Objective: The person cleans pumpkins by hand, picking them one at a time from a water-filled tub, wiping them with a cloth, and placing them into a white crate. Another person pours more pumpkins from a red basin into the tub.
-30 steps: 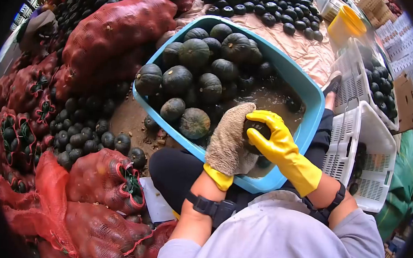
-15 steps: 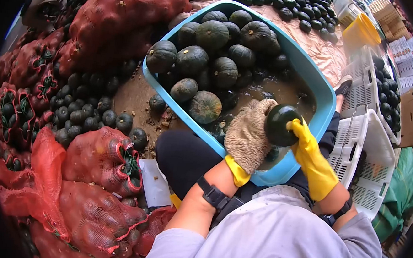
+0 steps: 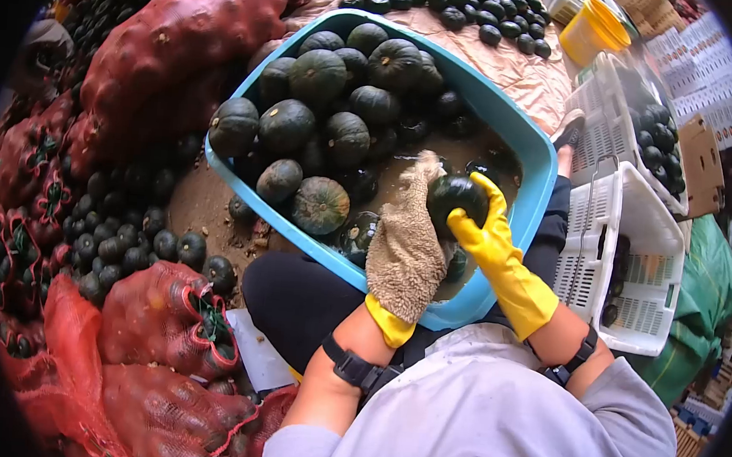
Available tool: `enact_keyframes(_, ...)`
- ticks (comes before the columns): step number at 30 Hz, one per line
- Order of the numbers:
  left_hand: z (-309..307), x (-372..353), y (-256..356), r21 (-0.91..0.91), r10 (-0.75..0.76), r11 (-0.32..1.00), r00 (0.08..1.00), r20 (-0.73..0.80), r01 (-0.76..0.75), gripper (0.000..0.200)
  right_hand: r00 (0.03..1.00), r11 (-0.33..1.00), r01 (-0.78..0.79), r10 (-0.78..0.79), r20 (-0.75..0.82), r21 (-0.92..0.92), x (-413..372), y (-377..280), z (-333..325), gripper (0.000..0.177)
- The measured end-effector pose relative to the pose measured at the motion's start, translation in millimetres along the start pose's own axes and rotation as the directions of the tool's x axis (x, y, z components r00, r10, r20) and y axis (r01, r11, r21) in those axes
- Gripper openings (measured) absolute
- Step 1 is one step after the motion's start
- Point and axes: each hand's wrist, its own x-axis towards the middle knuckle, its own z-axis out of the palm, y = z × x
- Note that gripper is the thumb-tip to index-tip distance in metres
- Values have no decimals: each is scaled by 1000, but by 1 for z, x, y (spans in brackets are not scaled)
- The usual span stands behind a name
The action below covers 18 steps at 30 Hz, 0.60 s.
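A wet, dark green pumpkin (image 3: 450, 202) is held over the muddy water of a blue tub (image 3: 540, 185). My right hand (image 3: 493, 237), in a yellow rubber glove, grips its right side with fingers curved round it. My left hand (image 3: 411, 244) is covered by a tan fluffy cloth mitt over a yellow glove and lies against the pumpkin's left side; its fingers are hidden inside the mitt. Several dull green pumpkins (image 3: 317, 76) are piled in the back and left of the tub, and a mottled one (image 3: 321, 206) sits near its front left edge.
Red mesh sacks (image 3: 156, 316) and loose pumpkins (image 3: 110, 249) lie at the left. White crates (image 3: 646, 290) stand at the right beside a green sack (image 3: 710, 286). A yellow bucket (image 3: 594, 34) is behind them. More pumpkins (image 3: 491, 16) rest on a pinkish sheet (image 3: 513, 73).
The view has swung, so the tub appears further left. My right glove has shifted from a pinch near the pumpkin's end to a wider grip on its side. The mitt points more upright.
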Motion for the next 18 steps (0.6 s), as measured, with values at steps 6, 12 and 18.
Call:
enact_keyframes(6, 0, 4, -9, 68, 109, 992, 994, -9, -108, 67, 937, 943, -160, 53, 345, 291, -1, -34, -12, 79)
enact_keyframes(12, 10, -1, -1, 58, 42, 998, 999, -17, -41, 62, 989, 944, 132, -148, -29, -302, 11, -6, 14, 73)
enact_keyframes(18, -9, 7, 6, 62, 165, 984, 986, 24, -166, 54, 907, 777, -421, 362, 215, 468, -21, -11, 10, 70)
